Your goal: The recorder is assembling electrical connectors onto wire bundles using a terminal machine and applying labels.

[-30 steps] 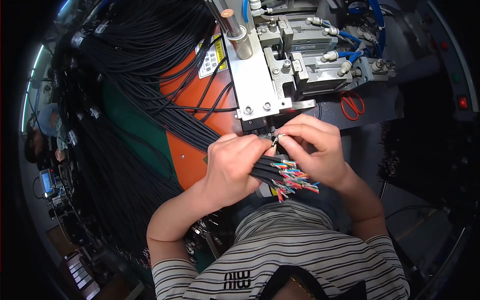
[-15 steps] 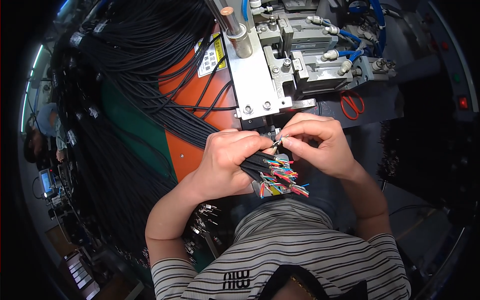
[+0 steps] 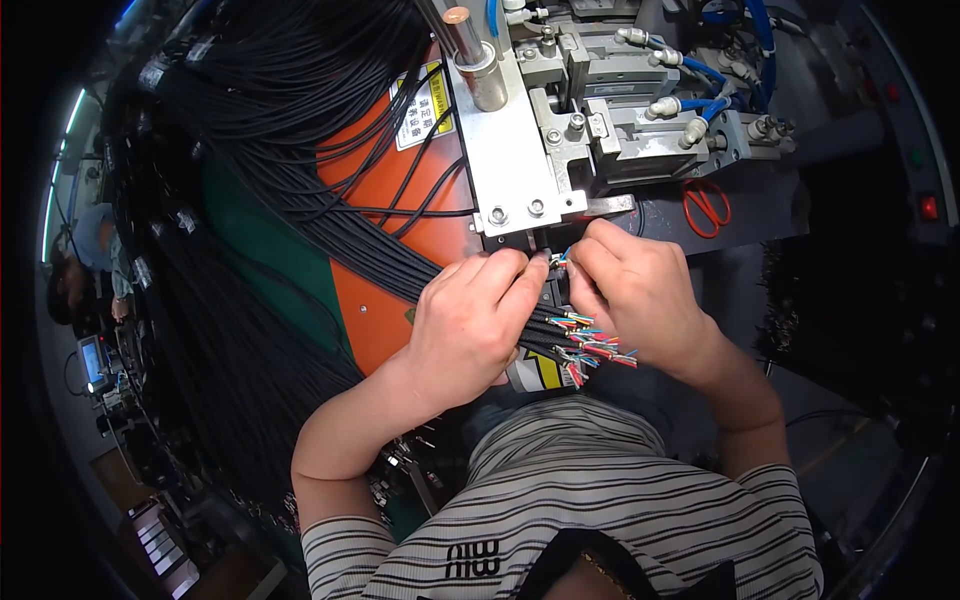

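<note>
Several black cables (image 3: 390, 262) crossed the orange bench (image 3: 380, 332), your left hand (image 3: 465, 315) closed around them past its right edge, likely so their coloured wire ends (image 3: 598, 345) splayed freely. Your right hand (image 3: 635, 285) was at one separate cable's wires (image 3: 563, 259), perhaps to steady them; pinch hidden, could not tell. The metal fixture (image 3: 510, 165) stood just beyond, red scissor handles (image 3: 707, 208) by its near side.

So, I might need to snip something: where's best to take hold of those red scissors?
Likely by the finger loops of the red scissors, coming from the near side: the loops' rounded ends point that way, while the metal machine stands just beyond. The blades can't be made out.
</note>
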The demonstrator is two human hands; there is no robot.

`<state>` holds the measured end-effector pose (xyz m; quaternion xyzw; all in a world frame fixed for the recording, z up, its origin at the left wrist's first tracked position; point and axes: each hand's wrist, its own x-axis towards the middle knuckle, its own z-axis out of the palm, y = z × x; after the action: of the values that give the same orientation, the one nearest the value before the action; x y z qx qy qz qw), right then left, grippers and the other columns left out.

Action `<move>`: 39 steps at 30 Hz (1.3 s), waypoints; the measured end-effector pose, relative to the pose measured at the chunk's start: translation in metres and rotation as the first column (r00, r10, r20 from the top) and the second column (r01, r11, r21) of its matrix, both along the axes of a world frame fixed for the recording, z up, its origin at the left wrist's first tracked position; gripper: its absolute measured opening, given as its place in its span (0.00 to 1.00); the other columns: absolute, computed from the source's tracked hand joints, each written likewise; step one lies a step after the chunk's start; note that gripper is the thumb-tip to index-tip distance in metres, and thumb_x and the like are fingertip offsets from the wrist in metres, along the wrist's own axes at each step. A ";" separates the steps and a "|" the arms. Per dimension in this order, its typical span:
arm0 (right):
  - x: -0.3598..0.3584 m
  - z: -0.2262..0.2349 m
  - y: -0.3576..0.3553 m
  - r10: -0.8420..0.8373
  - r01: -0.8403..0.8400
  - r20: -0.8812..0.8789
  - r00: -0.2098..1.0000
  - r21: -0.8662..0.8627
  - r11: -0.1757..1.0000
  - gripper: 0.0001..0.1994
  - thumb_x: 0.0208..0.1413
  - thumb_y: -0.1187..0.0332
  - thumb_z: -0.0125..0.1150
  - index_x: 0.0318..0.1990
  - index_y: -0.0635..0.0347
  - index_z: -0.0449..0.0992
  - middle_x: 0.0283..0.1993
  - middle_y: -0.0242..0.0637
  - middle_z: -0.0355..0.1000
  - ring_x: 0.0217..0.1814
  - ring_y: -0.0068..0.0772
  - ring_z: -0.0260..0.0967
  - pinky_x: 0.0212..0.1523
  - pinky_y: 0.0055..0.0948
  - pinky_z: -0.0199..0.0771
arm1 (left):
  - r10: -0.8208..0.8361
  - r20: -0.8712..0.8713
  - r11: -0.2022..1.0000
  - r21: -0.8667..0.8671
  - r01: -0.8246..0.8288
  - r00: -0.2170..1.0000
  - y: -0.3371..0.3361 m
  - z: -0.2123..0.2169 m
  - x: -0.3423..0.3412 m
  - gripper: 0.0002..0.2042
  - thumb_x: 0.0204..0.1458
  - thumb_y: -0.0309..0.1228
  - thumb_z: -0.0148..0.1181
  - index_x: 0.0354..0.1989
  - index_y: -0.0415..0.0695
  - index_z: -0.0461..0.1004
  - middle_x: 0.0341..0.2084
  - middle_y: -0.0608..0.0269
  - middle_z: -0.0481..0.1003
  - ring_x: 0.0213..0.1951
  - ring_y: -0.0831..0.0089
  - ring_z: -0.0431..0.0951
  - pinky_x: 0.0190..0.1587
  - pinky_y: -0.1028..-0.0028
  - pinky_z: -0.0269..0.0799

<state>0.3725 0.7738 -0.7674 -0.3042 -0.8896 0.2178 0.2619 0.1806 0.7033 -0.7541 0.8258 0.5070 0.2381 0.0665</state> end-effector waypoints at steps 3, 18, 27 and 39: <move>0.001 -0.005 -0.001 -0.021 0.022 -0.024 0.999 0.004 1.000 0.04 0.47 0.75 0.64 0.30 0.62 0.74 0.28 0.37 0.68 0.22 0.40 0.69 0.21 0.35 0.67 | -0.016 0.003 1.000 -0.019 0.016 1.000 0.001 0.002 0.002 0.25 0.33 0.27 0.64 0.46 0.35 0.75 0.33 0.57 0.72 0.30 0.62 0.74 0.33 0.66 0.71; 0.007 -0.003 0.011 0.056 -0.055 0.015 0.998 -0.079 0.995 0.04 0.49 0.74 0.62 0.32 0.63 0.76 0.29 0.39 0.73 0.22 0.43 0.71 0.21 0.31 0.68 | -0.138 -0.205 0.990 -0.040 0.133 0.969 0.015 0.024 0.013 0.14 0.43 0.25 0.58 0.39 0.33 0.75 0.29 0.60 0.67 0.30 0.69 0.72 0.31 0.71 0.70; 0.005 0.004 0.011 -0.067 0.046 -0.151 0.986 -0.135 0.990 0.03 0.49 0.77 0.64 0.29 0.66 0.76 0.23 0.37 0.71 0.20 0.31 0.70 0.20 0.26 0.66 | -0.064 -0.085 0.997 -0.059 0.059 0.994 0.014 0.034 0.008 0.16 0.38 0.22 0.60 0.39 0.35 0.76 0.31 0.58 0.70 0.31 0.66 0.73 0.32 0.68 0.70; 0.001 0.000 -0.008 -0.205 0.071 -0.240 0.949 -0.469 0.880 0.04 0.53 0.78 0.64 0.36 0.68 0.78 0.24 0.28 0.71 0.20 0.10 0.60 0.20 0.15 0.57 | 0.131 0.059 0.991 -0.002 -0.131 0.990 -0.017 0.021 -0.038 0.21 0.35 0.19 0.62 0.43 0.36 0.76 0.35 0.57 0.73 0.39 0.59 0.73 0.46 0.64 0.67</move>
<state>0.3736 0.7658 -0.7672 -0.3860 -0.7430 0.4416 0.3225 0.1429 0.6865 -0.7330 0.7833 0.5578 0.2666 0.0647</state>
